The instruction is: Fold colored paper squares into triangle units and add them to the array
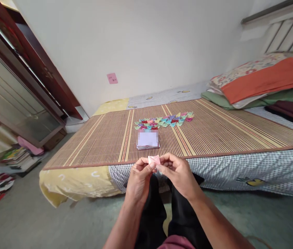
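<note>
A small piece of folded pink paper (154, 159) with diagonal creases is held up just in front of the bed's edge. My left hand (140, 174) pinches its left side between thumb and fingers. On the opposite side, my right hand (178, 173) grips the paper the same way, and both thumbs meet near its lower edge. Beyond the hands lies a stack of pale paper (148, 139), its edges partly blurred. Behind that stack, many small colourful folded paper pieces (172, 119) spread in a band across the mat.
A striped bamboo mat (97, 141) covers the bed, with a checked sheet (240, 173) hanging over the front. Pillows (266, 77) and folded bedding are piled at the right. Books (16, 157) lie at the left beside a wardrobe door (27, 103).
</note>
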Available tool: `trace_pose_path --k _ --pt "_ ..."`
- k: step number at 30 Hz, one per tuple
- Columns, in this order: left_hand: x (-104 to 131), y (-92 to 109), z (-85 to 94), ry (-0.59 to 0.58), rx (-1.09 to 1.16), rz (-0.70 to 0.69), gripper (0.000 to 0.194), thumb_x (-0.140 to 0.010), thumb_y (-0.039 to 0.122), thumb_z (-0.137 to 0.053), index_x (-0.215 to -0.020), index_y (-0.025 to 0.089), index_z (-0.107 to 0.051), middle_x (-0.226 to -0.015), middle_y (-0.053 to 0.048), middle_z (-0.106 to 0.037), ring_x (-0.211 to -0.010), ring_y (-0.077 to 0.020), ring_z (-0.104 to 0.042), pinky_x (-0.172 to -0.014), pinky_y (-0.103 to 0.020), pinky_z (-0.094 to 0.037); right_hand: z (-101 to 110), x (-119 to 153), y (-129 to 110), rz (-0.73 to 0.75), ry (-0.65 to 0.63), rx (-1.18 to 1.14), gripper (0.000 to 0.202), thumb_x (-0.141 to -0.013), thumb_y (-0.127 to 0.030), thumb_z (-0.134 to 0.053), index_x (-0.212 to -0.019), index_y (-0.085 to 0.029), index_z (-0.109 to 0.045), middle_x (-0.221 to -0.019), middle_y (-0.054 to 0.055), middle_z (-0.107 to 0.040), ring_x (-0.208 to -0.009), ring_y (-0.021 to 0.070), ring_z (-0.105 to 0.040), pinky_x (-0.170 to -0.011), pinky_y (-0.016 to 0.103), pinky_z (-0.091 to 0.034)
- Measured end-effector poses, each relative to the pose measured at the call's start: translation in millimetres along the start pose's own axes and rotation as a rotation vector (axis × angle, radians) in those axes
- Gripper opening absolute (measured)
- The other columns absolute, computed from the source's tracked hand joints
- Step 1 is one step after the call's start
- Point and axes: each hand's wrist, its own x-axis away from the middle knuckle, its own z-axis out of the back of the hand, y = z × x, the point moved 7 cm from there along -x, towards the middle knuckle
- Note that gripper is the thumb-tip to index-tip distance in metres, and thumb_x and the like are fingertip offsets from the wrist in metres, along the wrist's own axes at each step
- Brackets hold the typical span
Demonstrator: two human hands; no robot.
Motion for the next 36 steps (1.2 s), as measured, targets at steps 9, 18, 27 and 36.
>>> trace_pose_path --k 9,18,27,36 --pt "10.5 21.8 2.7 0.071 -0.342 -0.158 0.021 -0.074 0.027 -0.087 -0.089 0.017 -0.076 -0.082 -0.002 -0.073 -0.075 -0.0131 -0.063 -0.068 -0.022 -0.047 8.7 11.4 -41.2 0.315 0.138 0.317 0.015 -0.098 -0.025 -0.063 -0.086 -0.021 -0.071 -0.085 0.004 -0.070 -0.076 0.0174 -0.066 -0.066 0.028 -0.050" --pt "17.5 24.8 -9.1 -0.065 -0.325 -0.110 0.024 -0.080 0.034 -0.083 -0.095 0.017 -0.077 -0.078 -0.005 -0.077 -0.068 -0.0174 -0.071 -0.065 -0.027 -0.056 -0.7 24.1 -56.5 0.597 0.184 0.462 0.017 -0.097 -0.011 -0.061 -0.099 -0.024 -0.071 -0.093 0.005 -0.066 -0.085 0.0179 -0.067 -0.070 0.028 -0.054" --pt "21.5 33.3 -7.1 -0.096 -0.350 -0.075 0.026 -0.083 0.034 -0.080 -0.103 0.018 -0.079 -0.085 -0.007 -0.079 -0.076 -0.0193 -0.073 -0.077 -0.030 -0.060 -3.4 30.4 -62.3 0.707 0.198 0.539 0.026 -0.097 -0.005 -0.057 -0.103 -0.026 -0.072 -0.095 0.005 -0.067 -0.088 0.0195 -0.070 -0.076 0.032 -0.058" --pt "21.7 30.1 -5.2 -0.071 -0.211 -0.024 0.023 -0.085 0.032 -0.078 -0.103 0.017 -0.080 -0.092 -0.009 -0.079 -0.085 -0.0194 -0.075 -0.081 -0.028 -0.060 -12.7 34.7 -61.9 0.780 0.175 0.630 0.030 -0.092 -0.003 -0.065 -0.110 -0.026 -0.071 -0.100 0.007 -0.067 -0.092 0.0219 -0.068 -0.080 0.037 -0.058"
